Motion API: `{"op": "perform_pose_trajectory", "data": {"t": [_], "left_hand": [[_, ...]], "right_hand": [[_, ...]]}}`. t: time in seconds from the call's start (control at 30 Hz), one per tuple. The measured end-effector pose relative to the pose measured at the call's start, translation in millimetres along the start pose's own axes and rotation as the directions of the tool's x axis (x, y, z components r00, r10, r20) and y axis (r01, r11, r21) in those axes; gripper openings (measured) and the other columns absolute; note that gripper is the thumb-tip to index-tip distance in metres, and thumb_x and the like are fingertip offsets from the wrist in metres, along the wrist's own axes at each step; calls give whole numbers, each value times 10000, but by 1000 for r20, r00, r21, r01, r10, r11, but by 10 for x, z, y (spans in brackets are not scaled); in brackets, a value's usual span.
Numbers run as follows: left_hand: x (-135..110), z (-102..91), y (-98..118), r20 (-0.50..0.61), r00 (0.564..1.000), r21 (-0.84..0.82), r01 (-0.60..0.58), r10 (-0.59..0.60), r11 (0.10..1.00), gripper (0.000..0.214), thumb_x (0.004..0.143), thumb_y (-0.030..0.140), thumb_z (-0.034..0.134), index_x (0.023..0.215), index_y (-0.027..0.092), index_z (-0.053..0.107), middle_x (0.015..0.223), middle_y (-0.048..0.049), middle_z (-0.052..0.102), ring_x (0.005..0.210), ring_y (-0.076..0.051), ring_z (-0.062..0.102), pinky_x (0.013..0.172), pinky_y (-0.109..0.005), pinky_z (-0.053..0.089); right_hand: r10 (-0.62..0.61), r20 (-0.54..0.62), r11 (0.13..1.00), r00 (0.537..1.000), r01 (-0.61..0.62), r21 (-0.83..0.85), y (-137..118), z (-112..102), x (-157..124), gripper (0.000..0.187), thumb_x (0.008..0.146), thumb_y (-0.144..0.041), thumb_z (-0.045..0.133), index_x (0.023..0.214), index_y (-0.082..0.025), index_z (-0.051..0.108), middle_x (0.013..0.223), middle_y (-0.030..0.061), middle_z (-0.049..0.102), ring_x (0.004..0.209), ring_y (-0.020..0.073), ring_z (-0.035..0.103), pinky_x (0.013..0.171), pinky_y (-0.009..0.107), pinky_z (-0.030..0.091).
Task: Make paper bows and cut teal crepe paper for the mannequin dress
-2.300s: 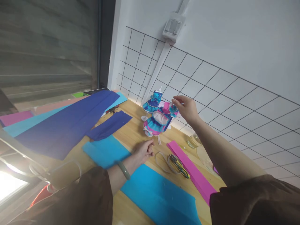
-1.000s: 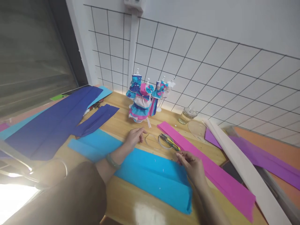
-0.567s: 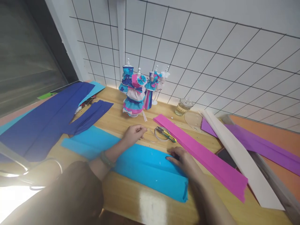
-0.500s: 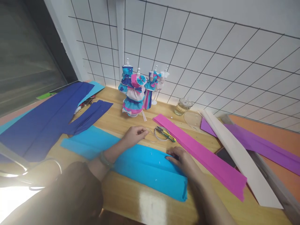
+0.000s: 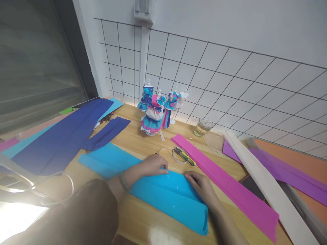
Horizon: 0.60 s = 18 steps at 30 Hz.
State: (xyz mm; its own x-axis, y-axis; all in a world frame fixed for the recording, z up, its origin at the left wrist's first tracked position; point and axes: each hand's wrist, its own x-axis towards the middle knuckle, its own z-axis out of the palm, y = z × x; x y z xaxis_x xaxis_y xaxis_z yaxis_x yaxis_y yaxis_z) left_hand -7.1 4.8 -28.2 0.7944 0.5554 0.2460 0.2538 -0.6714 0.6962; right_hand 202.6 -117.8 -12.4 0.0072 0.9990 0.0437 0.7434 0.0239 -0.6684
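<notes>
Well, the left hand (image 5: 154,165) and right hand (image 5: 202,186) are at the far edge of the blue strip (image 5: 170,195) on the surface (image 5: 131,132); whether either grip pinches it, I can't tell. Uneven pulling might crease it.

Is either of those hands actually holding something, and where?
I can't tell for sure: the left hand and right hand are both at the bright blue strip's far edge, perhaps pinching it, perhaps only touching.
</notes>
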Motion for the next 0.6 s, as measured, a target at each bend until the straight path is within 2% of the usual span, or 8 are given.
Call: {"op": "perform_pose_trajectory", "data": {"t": [0.17,0.3,0.43,0.6], "left_hand": [[7,41,-44,-13,998,136,-66,68,989,94,671,350,633,649,259,641,629,-1,634,629,-159,569,558,-223,301],[0,55,-26,-43,996,187,-65,74,980,139,684,378,617,635,249,634,625,-3,640,618,-156,577,537,-225,298],[-13,47,41,-37,999,234,-12,21,972,195,710,408,580,643,234,637,657,-11,650,666,-160,589,574,-231,325],[-20,16,107,29,995,262,90,-100,961,256,720,443,550,665,210,640,713,0,658,726,-153,585,625,-227,346]], "right_hand": [[21,-90,998,996,-26,-50,46,78,25,343,842,-451,375,787,-225,627,809,46,678,746,231,616,649,315,451],[14,-133,997,991,-23,-69,28,94,19,368,844,-467,357,746,-217,609,784,50,676,722,233,618,622,308,446],[-3,-146,997,989,-8,-74,29,102,13,376,845,-474,354,718,-214,595,748,48,669,697,227,615,594,292,435],[8,-196,995,981,-28,-100,112,155,26,396,843,-485,354,628,-202,529,595,29,608,581,193,580,519,257,380]]}}
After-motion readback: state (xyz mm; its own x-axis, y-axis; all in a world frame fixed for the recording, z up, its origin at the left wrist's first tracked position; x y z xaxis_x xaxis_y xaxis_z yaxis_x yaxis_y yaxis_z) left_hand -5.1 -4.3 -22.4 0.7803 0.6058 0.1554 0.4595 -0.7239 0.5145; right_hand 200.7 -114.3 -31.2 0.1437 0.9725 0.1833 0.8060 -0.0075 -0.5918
